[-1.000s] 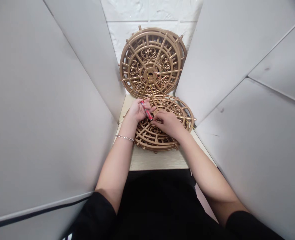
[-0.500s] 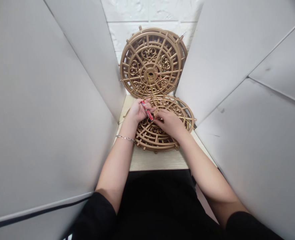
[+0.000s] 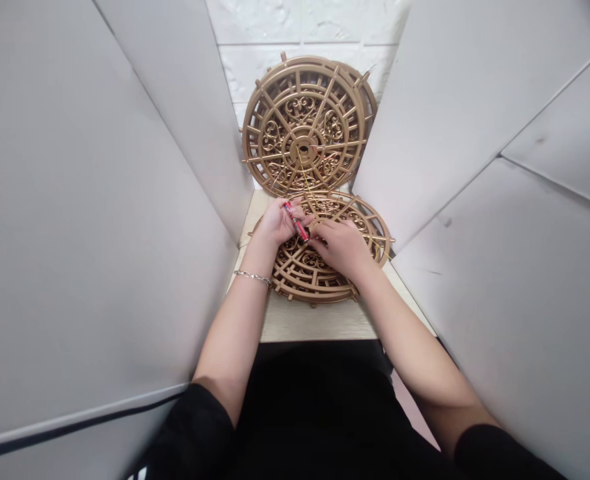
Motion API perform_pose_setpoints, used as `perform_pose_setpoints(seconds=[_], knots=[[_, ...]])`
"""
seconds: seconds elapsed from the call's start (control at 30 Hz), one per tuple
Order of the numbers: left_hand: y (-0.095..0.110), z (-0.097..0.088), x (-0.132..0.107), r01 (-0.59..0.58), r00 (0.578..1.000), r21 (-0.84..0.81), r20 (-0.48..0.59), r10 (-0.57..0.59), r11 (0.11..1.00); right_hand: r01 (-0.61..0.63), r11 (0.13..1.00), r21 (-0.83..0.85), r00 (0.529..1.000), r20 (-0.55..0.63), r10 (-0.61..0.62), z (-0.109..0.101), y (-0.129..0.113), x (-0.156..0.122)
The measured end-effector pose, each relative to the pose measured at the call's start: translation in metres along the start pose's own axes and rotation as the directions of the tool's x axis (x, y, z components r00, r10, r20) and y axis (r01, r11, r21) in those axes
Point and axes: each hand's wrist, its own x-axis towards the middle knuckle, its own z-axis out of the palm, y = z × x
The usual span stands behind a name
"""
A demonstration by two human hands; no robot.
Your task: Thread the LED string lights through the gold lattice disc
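In my left hand (image 3: 281,221) lies a slim red cylinder (image 3: 297,223), like a battery, slanting across the curled fingers. My right hand (image 3: 342,247) is beside its lower end, thumb and fingertips pinched together; what they hold, if anything, is too small to make out. Both hands are over a flat stack of gold round openwork frames (image 3: 315,293). Behind it more gold round frames (image 3: 302,87) lean upright, with scrollwork and a central hole. A thin yellow wire (image 3: 303,172) runs down from that hole toward the flat stack.
Grey panels rise close on the left (image 3: 99,233) and right (image 3: 499,253). A white brick-patterned wall (image 3: 329,23) closes the back. The frames rest on a pale wooden surface (image 3: 319,323), whose front edge is near my body.
The whole view has shifted very slightly. Both hands keep nearly the same pose, and the red cylinder stays in my left hand.
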Motion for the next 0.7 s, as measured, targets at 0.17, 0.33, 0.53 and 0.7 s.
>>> perform_pose_setpoints(seconds=[0.17, 0.33, 0.53, 0.7], knots=[[-0.0007, 0.0014, -0.0022, 0.006, 1.000, 0.001, -0.010, -0.006, 1.000, 0.025, 0.999, 0.041, 1.000, -0.016, -0.024, -0.0035, -0.0004, 0.0004], [0.0001, 0.0001, -0.0011, 0.016, 1.000, -0.011, -0.003, -0.016, 1.000, 0.040, 0.992, 0.123, 0.999, -0.004, -0.040, -0.0051, 0.0017, 0.0006], [0.0001, -0.0007, -0.0008, 0.015, 1.000, -0.003, -0.013, -0.015, 1.000, 0.050, 0.990, 0.129, 0.999, 0.009, -0.051, -0.0040, 0.0041, 0.0006], [-0.0006, 0.0001, -0.0015, 0.005, 1.000, 0.019, -0.009, -0.004, 1.000, 0.046, 0.993, 0.106, 0.999, -0.011, -0.045, -0.0043, 0.0028, 0.0010]])
